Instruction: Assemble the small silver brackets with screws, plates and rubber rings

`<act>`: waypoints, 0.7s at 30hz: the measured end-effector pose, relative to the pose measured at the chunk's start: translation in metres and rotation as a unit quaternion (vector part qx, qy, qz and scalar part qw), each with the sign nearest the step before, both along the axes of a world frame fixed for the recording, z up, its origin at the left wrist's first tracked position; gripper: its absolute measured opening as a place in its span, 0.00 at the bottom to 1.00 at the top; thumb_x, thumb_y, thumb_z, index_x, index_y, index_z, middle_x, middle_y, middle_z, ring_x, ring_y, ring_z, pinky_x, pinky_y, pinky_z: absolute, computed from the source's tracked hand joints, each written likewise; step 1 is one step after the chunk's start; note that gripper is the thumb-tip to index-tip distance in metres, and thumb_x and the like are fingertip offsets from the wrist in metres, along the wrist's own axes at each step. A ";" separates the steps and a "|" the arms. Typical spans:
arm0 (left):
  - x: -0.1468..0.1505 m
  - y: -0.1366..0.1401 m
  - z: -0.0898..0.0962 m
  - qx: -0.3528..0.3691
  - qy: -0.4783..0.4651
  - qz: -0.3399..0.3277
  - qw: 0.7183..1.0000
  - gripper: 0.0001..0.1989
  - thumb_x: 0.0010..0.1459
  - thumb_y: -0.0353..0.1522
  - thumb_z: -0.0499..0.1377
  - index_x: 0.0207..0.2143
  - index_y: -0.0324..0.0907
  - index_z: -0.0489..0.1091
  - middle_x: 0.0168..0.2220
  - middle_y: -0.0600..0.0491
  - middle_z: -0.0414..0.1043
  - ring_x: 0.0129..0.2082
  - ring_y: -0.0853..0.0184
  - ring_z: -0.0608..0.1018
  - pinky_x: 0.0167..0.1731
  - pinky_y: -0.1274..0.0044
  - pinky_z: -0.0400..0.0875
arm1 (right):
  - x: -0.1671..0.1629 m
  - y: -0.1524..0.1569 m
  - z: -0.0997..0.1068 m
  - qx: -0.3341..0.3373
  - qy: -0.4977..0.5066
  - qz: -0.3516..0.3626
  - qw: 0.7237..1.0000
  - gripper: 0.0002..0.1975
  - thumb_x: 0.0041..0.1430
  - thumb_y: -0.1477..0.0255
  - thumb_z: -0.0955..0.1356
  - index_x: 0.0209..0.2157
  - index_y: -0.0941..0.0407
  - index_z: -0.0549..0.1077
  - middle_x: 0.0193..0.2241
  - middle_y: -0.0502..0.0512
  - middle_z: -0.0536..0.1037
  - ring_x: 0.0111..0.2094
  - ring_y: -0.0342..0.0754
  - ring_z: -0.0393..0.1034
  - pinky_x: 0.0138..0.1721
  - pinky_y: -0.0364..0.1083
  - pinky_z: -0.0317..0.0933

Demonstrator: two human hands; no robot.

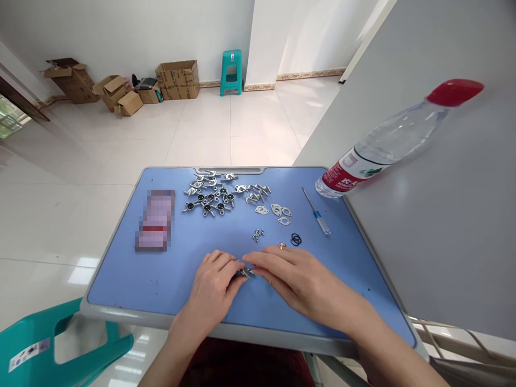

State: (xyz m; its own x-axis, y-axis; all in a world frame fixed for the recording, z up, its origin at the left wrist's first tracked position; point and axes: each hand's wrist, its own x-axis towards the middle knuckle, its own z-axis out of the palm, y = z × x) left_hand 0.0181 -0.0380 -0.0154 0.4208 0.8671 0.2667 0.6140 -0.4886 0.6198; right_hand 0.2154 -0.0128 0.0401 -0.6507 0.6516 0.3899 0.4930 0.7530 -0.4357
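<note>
Near the front edge of the blue table, my left hand (213, 282) is closed in a pinch around a small metal fitting (244, 273). From the other side, the thumb and fingertips of my right hand (300, 277) close on the same fitting. My fingers cover most of it. Just beyond them lie a small heap of screws (258, 235) and black rubber rings (296, 239). Flat metal gaskets (278, 210) are spread farther back. Several metal fittings with black centres (212, 199) are grouped at the back, beside smaller metal pieces (258, 193).
A screwdriver (318, 215) with a blue and clear handle lies at the right. Behind it, a red-capped water bottle (363, 156) stands by a grey panel. A blurred-out purple object (156, 220) is at the left. A green stool (44, 344) stands beside the table (124, 269).
</note>
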 end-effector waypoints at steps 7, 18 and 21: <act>0.001 -0.002 0.001 0.005 0.010 0.010 1.000 0.04 0.65 0.29 0.55 0.39 0.42 0.70 0.36 0.51 0.74 0.37 0.62 0.72 0.36 0.69 0.67 | -0.003 0.001 -0.003 0.073 -0.050 -0.029 0.996 0.12 0.70 0.74 0.58 0.36 0.59 0.70 0.25 0.53 0.73 0.23 0.44 0.64 0.22 0.44 0.56; 0.000 0.000 0.001 0.013 0.017 0.008 1.000 0.05 0.66 0.30 0.55 0.39 0.42 0.70 0.37 0.51 0.74 0.37 0.62 0.72 0.36 0.69 0.67 | -0.003 -0.002 -0.003 -0.027 -0.025 -0.032 0.999 0.11 0.70 0.75 0.56 0.43 0.57 0.68 0.29 0.54 0.76 0.27 0.44 0.68 0.26 0.43 0.60; 0.001 -0.001 0.001 0.021 0.028 0.015 0.999 0.06 0.67 0.31 0.53 0.36 0.42 0.69 0.35 0.51 0.74 0.36 0.63 0.72 0.34 0.70 0.67 | -0.007 0.000 -0.008 0.031 -0.010 -0.042 0.999 0.11 0.71 0.72 0.58 0.36 0.57 0.68 0.24 0.50 0.73 0.23 0.41 0.64 0.23 0.42 0.55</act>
State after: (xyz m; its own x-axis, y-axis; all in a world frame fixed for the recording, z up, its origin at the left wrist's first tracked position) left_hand 0.0192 -0.0388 -0.0144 0.4102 0.8681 0.2796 0.6614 -0.4942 0.5641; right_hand 0.2086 -0.0130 0.0319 -0.6023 0.6798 0.4184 0.5644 0.7334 -0.3789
